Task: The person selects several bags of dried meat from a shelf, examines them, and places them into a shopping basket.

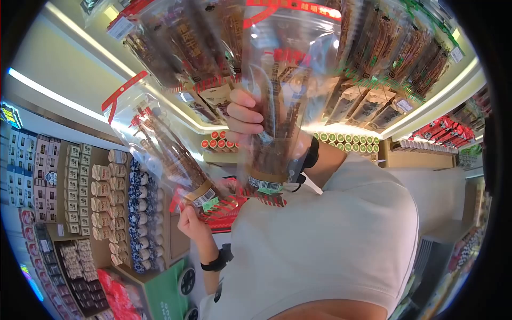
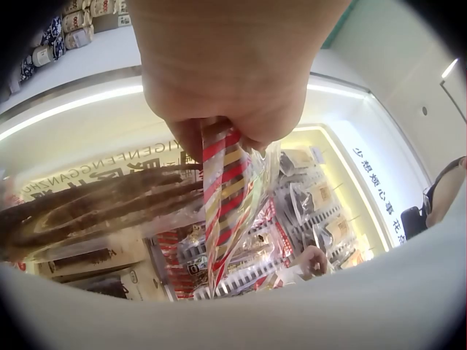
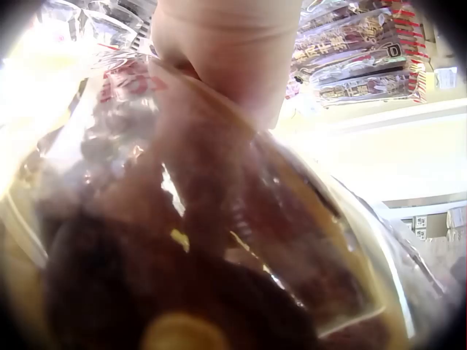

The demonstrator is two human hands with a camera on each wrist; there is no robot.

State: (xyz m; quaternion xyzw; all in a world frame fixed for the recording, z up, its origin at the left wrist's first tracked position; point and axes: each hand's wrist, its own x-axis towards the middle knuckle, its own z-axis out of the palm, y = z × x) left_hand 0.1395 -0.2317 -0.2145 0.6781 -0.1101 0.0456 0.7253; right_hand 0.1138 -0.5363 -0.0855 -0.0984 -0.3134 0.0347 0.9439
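Observation:
My left hand (image 1: 194, 225) pinches the red-striped bottom end of a clear bag of jerky sticks (image 1: 169, 144), which leans up and to the left in the head view. The left wrist view shows its striped end (image 2: 225, 186) between the thumb and fingers. My right hand (image 1: 245, 111) grips a second bag of jerky sticks (image 1: 277, 112) from behind, its fingers showing at the left edge. This bag stands nearly upright, with a barcode label near its bottom. In the right wrist view the second bag (image 3: 204, 219) covers much of the hand.
Similar bags (image 1: 394, 50) hang in rows on the lit wall rack above. Round paper-wrapped packs (image 1: 109, 186) and blue-patterned packs (image 1: 140, 213) line the left shelves. Below them stands a green box (image 1: 165, 290). Red-lidded jars (image 1: 216, 143) and green-lidded jars (image 1: 346, 141) sit on the shelf behind.

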